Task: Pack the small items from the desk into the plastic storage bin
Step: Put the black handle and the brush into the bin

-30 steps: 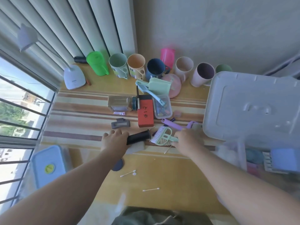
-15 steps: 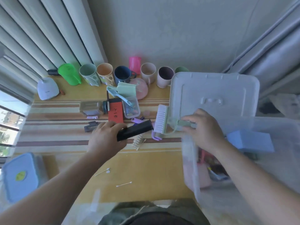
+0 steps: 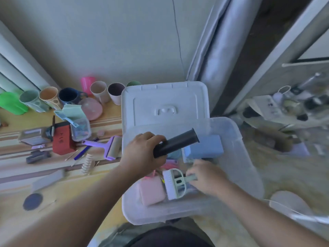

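Observation:
The clear plastic storage bin (image 3: 249,168) stands in front of me at the desk's right end, with its white lid (image 3: 165,102) lying behind it. My left hand (image 3: 142,152) hovers over the bin, gripping a black cylinder (image 3: 176,145) that points right. Down inside the bin, my right hand (image 3: 206,177) holds the handle of a pale green brush (image 3: 172,182), which lies beside a pink case (image 3: 151,191). A blue box (image 3: 203,148) also rests in the bin.
On the striped desk to the left lie a purple roller (image 3: 106,147), a red box (image 3: 62,139), a clear tub (image 3: 81,129), a spiral hair clip (image 3: 87,164), a black clip (image 3: 37,156) and a dark disc (image 3: 33,201). Several cups (image 3: 99,91) line the wall.
Both hands moved right from the desk to the bin. The right hand lowered the green brush inside it, and the left carried the black cylinder over it. My view swung right.

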`<state>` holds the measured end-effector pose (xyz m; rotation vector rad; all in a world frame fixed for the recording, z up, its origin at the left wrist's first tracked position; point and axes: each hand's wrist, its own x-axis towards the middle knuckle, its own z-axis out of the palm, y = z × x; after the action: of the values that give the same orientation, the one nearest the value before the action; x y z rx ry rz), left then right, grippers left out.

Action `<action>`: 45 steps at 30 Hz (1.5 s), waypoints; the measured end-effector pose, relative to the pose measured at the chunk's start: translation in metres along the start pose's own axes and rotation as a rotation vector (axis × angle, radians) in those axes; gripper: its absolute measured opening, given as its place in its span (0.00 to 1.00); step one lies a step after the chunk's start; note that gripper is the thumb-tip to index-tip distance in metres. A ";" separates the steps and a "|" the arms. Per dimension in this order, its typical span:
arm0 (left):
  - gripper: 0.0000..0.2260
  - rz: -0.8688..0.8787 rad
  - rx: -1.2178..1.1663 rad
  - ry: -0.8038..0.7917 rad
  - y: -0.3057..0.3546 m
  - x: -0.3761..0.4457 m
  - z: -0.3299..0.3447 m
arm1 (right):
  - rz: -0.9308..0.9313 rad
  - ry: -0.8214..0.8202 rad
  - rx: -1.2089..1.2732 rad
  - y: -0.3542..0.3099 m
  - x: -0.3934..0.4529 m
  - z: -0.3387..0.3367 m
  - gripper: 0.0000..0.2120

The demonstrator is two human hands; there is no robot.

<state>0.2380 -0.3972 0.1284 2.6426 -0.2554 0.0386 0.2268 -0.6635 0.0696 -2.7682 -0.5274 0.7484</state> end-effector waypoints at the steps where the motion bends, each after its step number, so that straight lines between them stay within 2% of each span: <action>1: 0.19 -0.019 0.010 -0.041 0.006 -0.001 0.010 | -0.045 -0.040 -0.026 -0.010 0.005 0.010 0.08; 5: 0.21 -0.130 0.063 -0.188 0.009 -0.013 0.037 | -0.138 -0.138 -0.004 -0.035 0.027 0.041 0.07; 9: 0.21 -0.167 0.113 -0.217 0.003 -0.025 0.048 | -0.164 -0.236 0.185 -0.027 0.036 0.043 0.11; 12: 0.18 -0.166 0.161 -0.206 0.000 -0.027 0.054 | -0.051 -0.270 0.235 0.005 0.027 0.024 0.10; 15: 0.18 -0.182 0.195 -0.263 0.005 -0.020 0.063 | 0.091 -0.103 0.217 0.046 0.004 0.000 0.05; 17: 0.17 -0.166 0.163 -0.335 0.014 -0.012 0.074 | 0.077 0.054 0.163 0.059 -0.008 -0.012 0.05; 20: 0.19 -0.105 0.150 -0.467 0.028 0.001 0.092 | -0.017 0.144 0.055 0.056 -0.011 -0.020 0.13; 23: 0.24 -0.088 0.165 -0.531 0.030 0.006 0.104 | 0.073 0.168 -0.011 0.055 -0.007 -0.023 0.23; 25: 0.23 -0.045 0.217 -0.504 0.029 0.006 0.111 | 0.108 0.194 -0.061 0.056 -0.004 -0.026 0.30; 26: 0.21 -0.027 0.228 -0.474 0.029 0.007 0.113 | 0.059 0.190 -0.109 0.054 -0.002 -0.026 0.31; 29: 0.15 0.024 0.167 -0.426 0.040 0.009 0.118 | -0.156 0.098 -0.197 0.034 0.006 -0.020 0.22; 31: 0.11 0.064 0.128 -0.394 0.047 0.008 0.122 | -0.191 0.043 -0.221 0.024 0.010 -0.016 0.17; 33: 0.11 0.054 0.046 -0.332 0.048 0.005 0.123 | -0.177 0.015 -0.212 0.023 0.015 -0.018 0.15; 36: 0.18 0.067 -0.069 -0.302 0.041 0.000 0.120 | -0.147 0.004 -0.180 0.036 0.019 -0.019 0.13; 39: 0.27 0.008 0.002 -0.341 0.031 -0.005 0.117 | -0.049 0.045 -0.205 0.057 0.025 -0.013 0.13; 45: 0.21 -0.081 0.074 -0.376 0.006 -0.024 0.106 | 0.100 0.008 -0.280 0.078 0.038 0.019 0.16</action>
<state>0.2117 -0.4479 0.0358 2.7148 -0.2734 -0.4870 0.2695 -0.7170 0.0128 -3.0751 -0.5318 0.7346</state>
